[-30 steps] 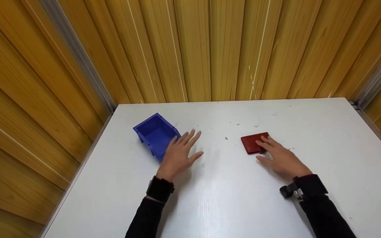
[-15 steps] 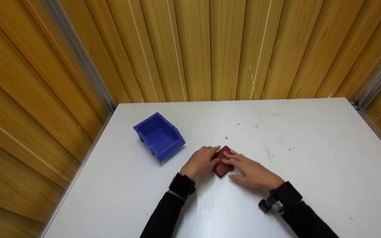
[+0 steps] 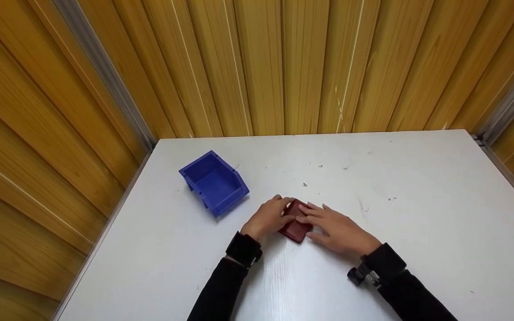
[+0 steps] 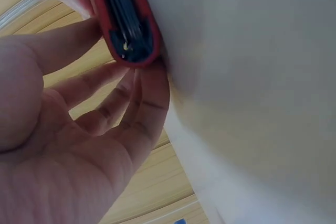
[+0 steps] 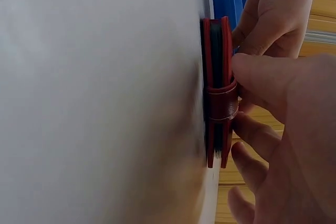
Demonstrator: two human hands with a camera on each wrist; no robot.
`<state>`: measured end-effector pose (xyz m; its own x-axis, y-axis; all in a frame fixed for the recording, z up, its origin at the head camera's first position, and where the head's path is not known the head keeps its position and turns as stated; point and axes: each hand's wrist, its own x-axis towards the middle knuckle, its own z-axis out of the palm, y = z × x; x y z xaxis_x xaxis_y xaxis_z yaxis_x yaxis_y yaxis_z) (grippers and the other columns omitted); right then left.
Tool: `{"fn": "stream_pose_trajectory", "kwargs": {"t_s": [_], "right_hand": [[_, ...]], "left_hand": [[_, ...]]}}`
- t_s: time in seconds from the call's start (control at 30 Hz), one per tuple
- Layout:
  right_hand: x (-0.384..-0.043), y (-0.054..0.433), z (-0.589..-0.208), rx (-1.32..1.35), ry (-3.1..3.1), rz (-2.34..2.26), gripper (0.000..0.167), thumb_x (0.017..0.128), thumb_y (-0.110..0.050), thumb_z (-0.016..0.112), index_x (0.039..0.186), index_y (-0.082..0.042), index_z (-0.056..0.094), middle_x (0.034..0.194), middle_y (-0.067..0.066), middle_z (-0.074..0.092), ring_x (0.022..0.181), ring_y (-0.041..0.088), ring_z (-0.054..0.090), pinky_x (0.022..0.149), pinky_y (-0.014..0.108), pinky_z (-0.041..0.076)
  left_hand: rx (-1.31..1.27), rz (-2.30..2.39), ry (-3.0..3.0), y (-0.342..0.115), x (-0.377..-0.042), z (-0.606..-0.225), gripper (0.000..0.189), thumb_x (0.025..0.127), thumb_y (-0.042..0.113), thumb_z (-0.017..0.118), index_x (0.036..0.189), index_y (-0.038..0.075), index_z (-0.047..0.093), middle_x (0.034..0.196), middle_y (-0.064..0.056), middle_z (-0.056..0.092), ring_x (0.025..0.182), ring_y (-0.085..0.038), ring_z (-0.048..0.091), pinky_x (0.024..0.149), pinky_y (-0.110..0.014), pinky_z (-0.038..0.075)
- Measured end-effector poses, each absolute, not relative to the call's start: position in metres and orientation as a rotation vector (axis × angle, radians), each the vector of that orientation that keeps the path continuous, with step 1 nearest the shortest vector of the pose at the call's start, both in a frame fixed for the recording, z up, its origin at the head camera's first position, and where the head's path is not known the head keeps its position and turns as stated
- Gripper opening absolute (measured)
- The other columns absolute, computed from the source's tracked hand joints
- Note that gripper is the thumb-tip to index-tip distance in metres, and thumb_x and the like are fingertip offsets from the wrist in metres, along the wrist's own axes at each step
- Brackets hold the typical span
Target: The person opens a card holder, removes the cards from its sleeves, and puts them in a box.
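A red card holder (image 3: 296,229) lies flat near the middle of the white table. In the right wrist view its snap strap (image 5: 222,103) is wrapped over the edge. The left wrist view shows dark sleeves (image 4: 121,3) stacked between its covers at the rounded spine end. My left hand (image 3: 267,218) pinches it from the left, thumb on the upper cover and a fingertip low at the spine. From the right, my right hand (image 3: 339,229) rests its fingertips on the upper cover, fingers spread and loosely bent.
A blue plastic bin (image 3: 216,185), lower at its front, stands on the table (image 3: 400,178) to the left of the hands. Yellow wood-patterned panels (image 3: 304,67) rise behind the table and at its sides.
The card holder has come from the right to the middle and turned, with the right hand on it. The left hand has left the bin's side and taken hold of the card holder.
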<state>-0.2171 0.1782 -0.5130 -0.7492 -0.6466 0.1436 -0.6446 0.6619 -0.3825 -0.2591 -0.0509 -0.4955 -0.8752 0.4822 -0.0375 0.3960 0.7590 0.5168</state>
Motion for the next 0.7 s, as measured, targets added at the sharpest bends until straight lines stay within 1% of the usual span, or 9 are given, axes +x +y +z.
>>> {"fn": "stream_pose_trajectory", "kwargs": {"t_s": [0.07,0.17,0.3,0.4,0.47,0.5,0.57,0.63,0.7], "right_hand": [[-0.217,0.1802,-0.5116,-1.115,2.89,-0.639,0.043,0.103,-0.029,0.064,0.144,-0.016,0.062,0.161,0.012,0.045,0.15,0.036,0.039,0.123,0.057,0.029],[-0.2171,0.1834,-0.5085,-1.085,2.93,-0.617,0.04,0.103,-0.026,0.064,0.142,-0.017,0.065,0.158,0.015,0.049,0.149,0.038,0.042,0.122,0.058,0.03],[-0.2176,0.1854,-0.5054,-1.009,2.994,-0.561,0.041,0.1,-0.019,0.068,0.141,-0.022,0.066,0.155,0.017,0.052,0.144,0.039,0.048,0.117,0.059,0.038],[-0.2183,0.1848,-0.5064,-0.969,3.046,-0.541,0.042,0.098,-0.017,0.071,0.139,-0.026,0.067,0.15,0.015,0.056,0.136,0.038,0.054,0.107,0.058,0.048],[-0.2182,0.1839,-0.5074,-0.951,3.072,-0.562,0.042,0.097,-0.015,0.072,0.138,-0.027,0.068,0.141,0.013,0.061,0.125,0.035,0.059,0.098,0.052,0.054],[-0.2178,0.1833,-0.508,-0.94,3.078,-0.582,0.042,0.097,-0.014,0.072,0.137,-0.026,0.069,0.134,0.012,0.062,0.118,0.032,0.061,0.093,0.049,0.055],[-0.2167,0.1823,-0.5091,-0.926,3.079,-0.614,0.042,0.097,-0.013,0.072,0.137,-0.024,0.069,0.121,0.009,0.062,0.105,0.025,0.06,0.084,0.041,0.054],[-0.2157,0.1812,-0.5094,-0.911,3.058,-0.654,0.042,0.097,-0.012,0.071,0.138,-0.02,0.068,0.111,0.007,0.059,0.095,0.019,0.056,0.079,0.035,0.051],[-0.215,0.18,-0.5092,-0.884,3.03,-0.68,0.043,0.098,-0.013,0.07,0.14,-0.017,0.066,0.109,0.006,0.058,0.092,0.016,0.053,0.078,0.033,0.049]], "left_hand": [[0.679,0.76,2.78,-0.0505,-0.2593,-0.4955,0.05,0.1,0.021,0.07,0.147,0.01,0.056,0.116,-0.011,0.065,0.098,-0.018,0.06,0.089,-0.034,0.053],[0.66,0.772,2.768,-0.0497,-0.2601,-0.496,0.054,0.099,0.021,0.071,0.149,0.009,0.054,0.11,-0.01,0.066,0.096,-0.018,0.06,0.088,-0.034,0.052],[0.63,0.821,2.727,-0.0481,-0.2593,-0.4955,0.058,0.1,0.02,0.07,0.153,0.008,0.049,0.103,-0.01,0.069,0.093,-0.017,0.061,0.087,-0.033,0.052],[0.581,0.865,2.71,-0.0462,-0.2577,-0.4965,0.065,0.099,0.021,0.071,0.156,0.005,0.043,0.108,-0.012,0.071,0.096,-0.017,0.062,0.091,-0.035,0.053],[0.537,0.895,2.705,-0.045,-0.2567,-0.497,0.07,0.098,0.022,0.072,0.157,0.001,0.039,0.115,-0.015,0.071,0.099,-0.017,0.062,0.095,-0.036,0.053],[0.519,0.914,2.701,-0.0444,-0.2562,-0.4972,0.071,0.098,0.022,0.073,0.156,0.0,0.039,0.117,-0.016,0.071,0.099,-0.017,0.062,0.095,-0.037,0.053],[0.497,0.958,2.693,-0.0435,-0.2554,-0.4972,0.068,0.096,0.021,0.074,0.151,-0.003,0.043,0.115,-0.017,0.071,0.095,-0.017,0.061,0.09,-0.035,0.053],[0.483,1.002,2.678,-0.0432,-0.2547,-0.4968,0.056,0.096,0.019,0.075,0.141,-0.004,0.05,0.103,-0.014,0.07,0.086,-0.016,0.061,0.079,-0.031,0.052],[0.474,1.043,2.658,-0.0431,-0.2544,-0.497,0.042,0.096,0.017,0.075,0.128,-0.003,0.056,0.089,-0.008,0.066,0.076,-0.014,0.057,0.068,-0.027,0.047]]}}
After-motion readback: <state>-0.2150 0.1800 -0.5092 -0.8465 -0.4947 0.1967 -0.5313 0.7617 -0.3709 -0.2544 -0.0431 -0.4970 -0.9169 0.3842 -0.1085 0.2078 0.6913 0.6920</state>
